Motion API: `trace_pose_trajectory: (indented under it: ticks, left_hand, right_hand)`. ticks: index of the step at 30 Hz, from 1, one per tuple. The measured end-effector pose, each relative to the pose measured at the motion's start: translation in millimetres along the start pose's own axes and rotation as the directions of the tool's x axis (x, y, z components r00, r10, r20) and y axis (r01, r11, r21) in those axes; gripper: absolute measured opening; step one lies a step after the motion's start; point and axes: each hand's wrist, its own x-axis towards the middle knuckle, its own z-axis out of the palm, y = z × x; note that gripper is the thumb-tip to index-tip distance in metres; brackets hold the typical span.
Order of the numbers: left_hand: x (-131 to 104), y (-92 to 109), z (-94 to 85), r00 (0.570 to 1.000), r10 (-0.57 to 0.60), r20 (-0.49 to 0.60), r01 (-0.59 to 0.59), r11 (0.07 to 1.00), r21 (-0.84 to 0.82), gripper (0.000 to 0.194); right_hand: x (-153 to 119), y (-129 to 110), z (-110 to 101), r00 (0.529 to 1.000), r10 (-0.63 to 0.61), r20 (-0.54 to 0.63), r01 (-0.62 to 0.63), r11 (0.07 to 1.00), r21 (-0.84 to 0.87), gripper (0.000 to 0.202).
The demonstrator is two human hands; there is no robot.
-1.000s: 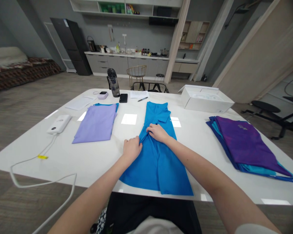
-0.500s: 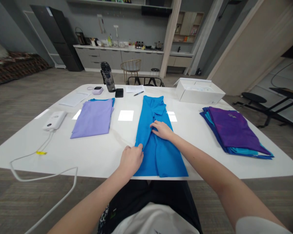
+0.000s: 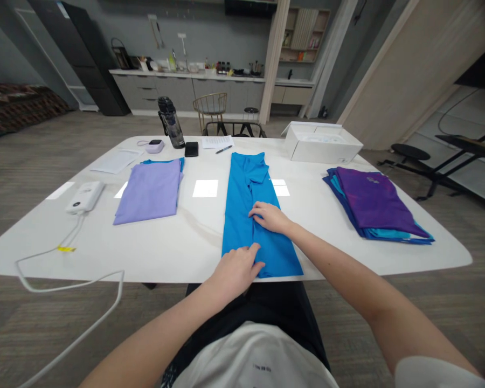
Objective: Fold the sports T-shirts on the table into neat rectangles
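Observation:
A blue T-shirt (image 3: 238, 199) lies on the white table, folded into a long strip that points away from me, with a sleeve doubled over near its far end. My left hand (image 3: 239, 269) rests on the strip's near end, thumb apart from the fingers. Farther up, my right hand (image 3: 270, 216) lies on the middle of the shirt, its fingers slightly bent against the cloth and apart. Neither hand grips the fabric. The cloth beneath both hands is hidden.
To the left are a folded lilac garment (image 3: 150, 191) over blue cloth and a white power bank (image 3: 85, 197) with a cable. Folded purple and blue clothes (image 3: 375, 199) are stacked right. A white box (image 3: 323, 144), black bottle (image 3: 172, 124) and black wallet-like item (image 3: 191, 149) stand behind.
My left hand has moved right from the shirt's left edge onto its near end, and its fingers have opened. The shirt's left side now lies flatter. My right hand stays near the middle.

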Motion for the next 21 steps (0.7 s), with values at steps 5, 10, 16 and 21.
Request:
trace_pose_trajectory:
  ticks: [5,10,16,21]
  left_hand:
    - [19.4,-45.7,4.7,0.962,0.268,-0.050,-0.272,0.944,-0.186,0.034]
    - [25.4,-70.2,6.2,0.927,0.367,0.077,-0.370,0.929,0.026,0.032]
    - [25.7,-65.0,15.4,0.904,0.419,0.089,-0.425,0.903,0.060,0.024]
    - [21.7,-66.5,14.6,0.889,0.455,0.057,-0.455,0.891,-0.010,0.026]
  right_hand:
    - [-15.7,-4.5,6.8,1.000,0.007,-0.028,-0.006,0.998,0.056,0.030]
    - [-18.9,-9.2,12.4,0.999,0.006,0.033,-0.008,0.998,0.067,0.025]
    - [-16.7,-8.0,13.3,0.999,-0.011,0.034,0.009,0.998,0.070,0.023]
    - [-18.1,-8.3,9.6,0.999,0.007,0.034,-0.011,0.992,0.124,0.021]
